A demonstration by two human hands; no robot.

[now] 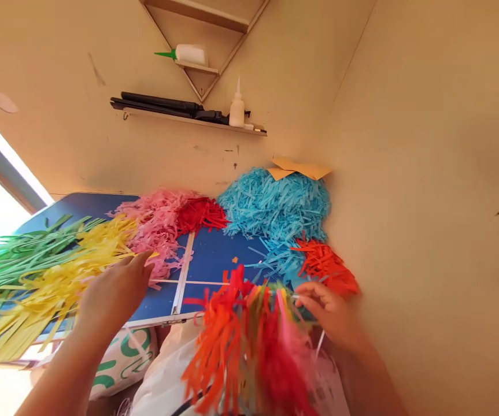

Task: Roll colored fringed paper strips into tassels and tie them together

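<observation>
My left hand (117, 289) is above the near edge of the yellow paper strips (106, 242), its fingers bent together with a yellow strip showing at the fingertips. On the right, my right hand (329, 312) pinches a thin white string at the end of a fringed paper garland (227, 341). The garland hangs at the table's front edge, with orange, red, pink, yellow and green strips, partly blurred. Behind my right hand lies a pile of orange-red strips (329, 268).
Piles of green strips (28, 254), pink strips (158, 225), red strips (201, 214) and blue strips (279, 202) cover parts of the blue table (218, 254). Orange paper (301, 167) tops the blue pile. A wall shelf (162, 115) holds a white bottle (237, 110). The right wall stands close.
</observation>
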